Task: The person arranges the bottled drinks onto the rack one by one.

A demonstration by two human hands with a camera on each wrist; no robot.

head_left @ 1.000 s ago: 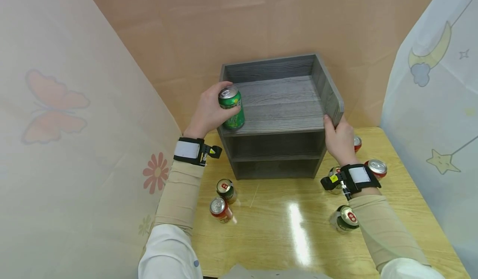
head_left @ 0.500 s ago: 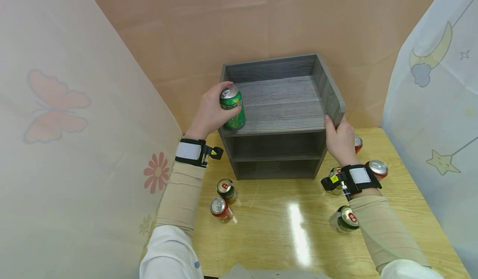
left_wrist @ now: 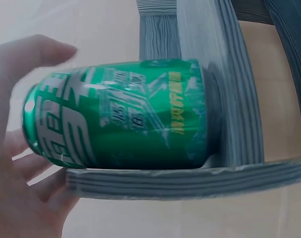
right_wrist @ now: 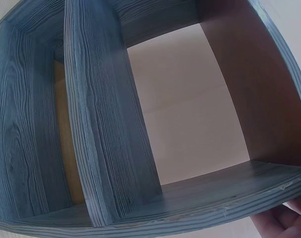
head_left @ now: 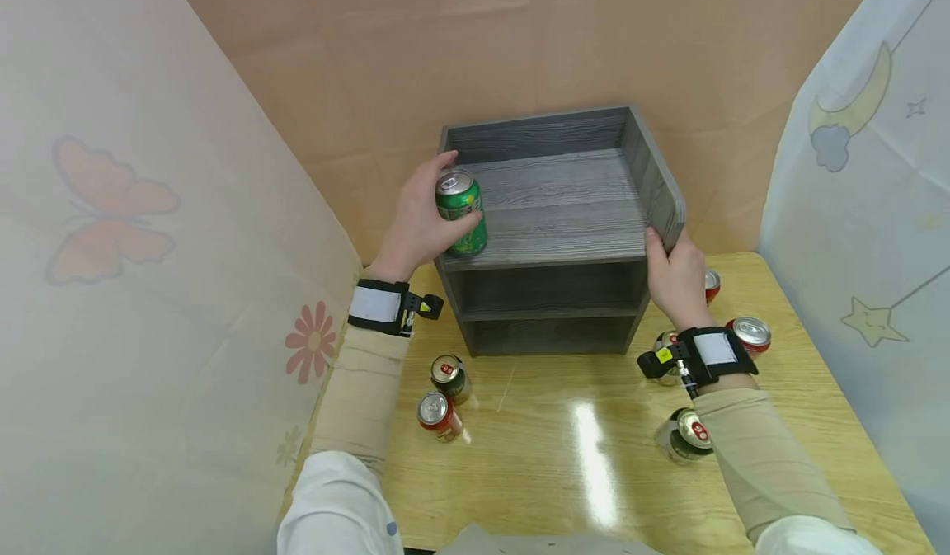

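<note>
Nearest to us, two white sleeves (head_left: 334, 501) reach out over the yellow wood table (head_left: 534, 481). On the near right we see a dark can with a gold lid (head_left: 686, 437). On the near left there is a red can (head_left: 439, 419), with a second gold-topped can (head_left: 453, 380) just past it.

Farther on, the right hand (head_left: 674, 283) grips the right wall of the grey wooden shelf (head_left: 552, 221), thumb on the near edge. The right wrist view shows its fingers on the outside of that wall, and pale cloth (right_wrist: 190, 109) through the back of one bay. In the head view, the low bays just look dark.

The left hand (head_left: 421, 217) makes a C shape around the green drink can (head_left: 469, 229). In the head view, the thumb seems to touch it. In the left wrist view, we see a gap there, so the hand is loose. We cannot tell if the other fingers touch.

The can is at the near left corner of the top board. It stands up straight, its long side going up and down, silver lid on top. Only the turned left wrist view makes it seem to lie down.

Farthest off hangs a tan cloth (head_left: 490, 35).
</note>
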